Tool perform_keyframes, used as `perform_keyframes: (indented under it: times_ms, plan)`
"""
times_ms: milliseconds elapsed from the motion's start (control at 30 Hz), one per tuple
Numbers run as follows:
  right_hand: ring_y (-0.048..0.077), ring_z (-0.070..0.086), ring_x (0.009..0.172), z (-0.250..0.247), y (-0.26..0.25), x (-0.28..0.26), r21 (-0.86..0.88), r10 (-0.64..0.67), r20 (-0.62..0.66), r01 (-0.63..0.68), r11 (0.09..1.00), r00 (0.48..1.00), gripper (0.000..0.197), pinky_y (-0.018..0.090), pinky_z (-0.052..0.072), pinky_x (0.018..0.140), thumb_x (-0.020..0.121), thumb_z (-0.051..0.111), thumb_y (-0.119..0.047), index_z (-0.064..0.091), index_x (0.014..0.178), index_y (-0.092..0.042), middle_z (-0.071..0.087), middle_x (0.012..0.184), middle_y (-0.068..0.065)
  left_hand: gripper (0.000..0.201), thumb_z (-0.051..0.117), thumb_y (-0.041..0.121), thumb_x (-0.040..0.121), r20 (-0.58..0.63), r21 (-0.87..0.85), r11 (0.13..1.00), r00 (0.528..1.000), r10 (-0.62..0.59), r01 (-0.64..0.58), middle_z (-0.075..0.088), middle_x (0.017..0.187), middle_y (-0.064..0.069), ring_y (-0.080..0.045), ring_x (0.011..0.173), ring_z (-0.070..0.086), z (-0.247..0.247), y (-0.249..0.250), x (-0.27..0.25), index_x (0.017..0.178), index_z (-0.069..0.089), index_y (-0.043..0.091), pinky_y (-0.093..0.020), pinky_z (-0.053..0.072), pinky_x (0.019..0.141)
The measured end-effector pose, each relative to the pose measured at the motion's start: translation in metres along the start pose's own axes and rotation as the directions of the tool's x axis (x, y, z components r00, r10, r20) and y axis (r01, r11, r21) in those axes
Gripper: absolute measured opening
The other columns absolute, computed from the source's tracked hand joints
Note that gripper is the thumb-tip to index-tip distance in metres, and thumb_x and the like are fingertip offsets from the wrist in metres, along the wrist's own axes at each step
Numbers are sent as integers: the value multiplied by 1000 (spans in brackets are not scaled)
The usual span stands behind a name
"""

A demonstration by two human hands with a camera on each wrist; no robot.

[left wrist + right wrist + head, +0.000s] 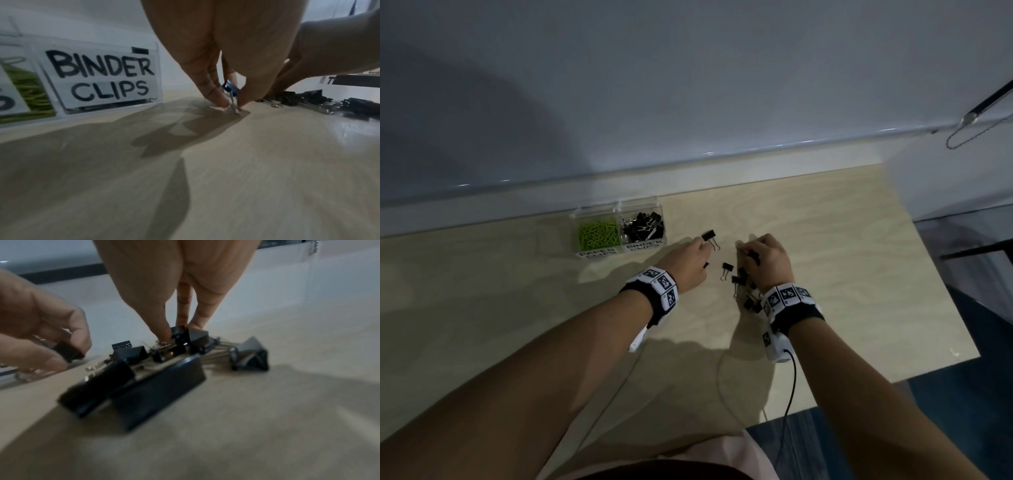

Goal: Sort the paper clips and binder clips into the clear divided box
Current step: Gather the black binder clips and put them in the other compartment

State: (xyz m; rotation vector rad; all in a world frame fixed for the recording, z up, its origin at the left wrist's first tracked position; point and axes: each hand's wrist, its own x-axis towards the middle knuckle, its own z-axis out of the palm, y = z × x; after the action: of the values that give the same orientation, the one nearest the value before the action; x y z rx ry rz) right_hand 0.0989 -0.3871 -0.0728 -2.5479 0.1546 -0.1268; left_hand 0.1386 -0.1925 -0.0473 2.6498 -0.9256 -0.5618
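- Head view: the clear divided box (618,224) sits left of centre at the far edge of the pale wooden counter (859,274). Green paper clips (598,235) fill its left compartment, black binder clips (643,226) its right one, each behind a handwritten label. Just right of the box, the left hand (686,263) pinches one binder clip (710,238) by its wire handles, black body up. The right hand (767,260), at frame centre, curls down into a loose pile of binder clips (743,284); another single clip (726,270) lies between the two hands.
- Left wrist view: fingertips (221,101) and thumb close on the wire handles of the binder clip (231,91), wire ends touching the counter (267,162). The box's "BINDER CLIPS" label (102,78) fills the left of the frame, very near the hand. More black clips (304,100) lie at the right edge.
- Right wrist view: thumb and fingers (164,331) of the right hand come down on a black clip (180,332) at the top of the pile; whether they have truly gripped it, I cannot tell. Two big blurred clips (144,392) lie in the foreground, one more (249,355) off to the right. The left hand (41,331) shows at the left edge with its clip (69,350).
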Motion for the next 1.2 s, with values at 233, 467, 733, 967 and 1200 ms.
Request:
perform_keyframes:
  times_ms: [233, 467, 733, 967, 1200]
  plan:
    - [34, 60, 65, 6, 0, -3, 22, -17, -34, 18, 1000, 999, 12, 39, 54, 56, 82, 67, -14, 73, 83, -4, 60, 81, 17, 57, 50, 0, 83, -55, -29, 994, 993, -106, 105, 40, 125, -8, -26, 99, 52, -14, 0, 28, 135, 35, 17, -30, 47, 69]
    - [32, 61, 66, 10, 0, -4, 58, 14, 2, -14, 998, 1000, 5, 40, 55, 60, 77, 70, -9, 72, 80, -6, 60, 81, 14, 18, 51, 3, 83, 63, 195, 980, 996, -57, 44, 51, 103, -12, -31, 89, 55, -17, 5, 24, 100, 55, 5, -40, 51, 67]
    - [20, 66, 70, 17, -93, 32, 342, -89, -69, 108, 933, 994, 16, 29, 59, 68, 72, 69, 3, 72, 87, -2, 65, 88, 12, 20, 47, 11, 92, 68, 56, 981, 980, -188, 185, 53, 110, -18, -35, 99, 55, -9, -5, -32, 107, 56, 2, -41, 45, 81]
    - [26, 63, 84, 40, -153, 53, 287, -257, 197, 195, 938, 946, 24, 41, 56, 76, 72, 69, -1, 69, 95, -7, 62, 97, 10, 5, 61, 10, 85, -186, -324, 908, 923, -338, 267, 60, 90, -9, -22, 78, 58, -38, -37, -76, 87, 65, 7, -29, 45, 70]
    - [31, 61, 89, 16, -89, 18, 193, -58, 84, 41, 980, 995, 29, 38, 54, 76, 75, 53, 7, 69, 96, -6, 62, 101, 13, 5, 65, 11, 84, -366, -300, 922, 862, -350, 247, 58, 91, -7, -20, 79, 56, -83, -69, -41, 85, 64, 7, -31, 48, 71]
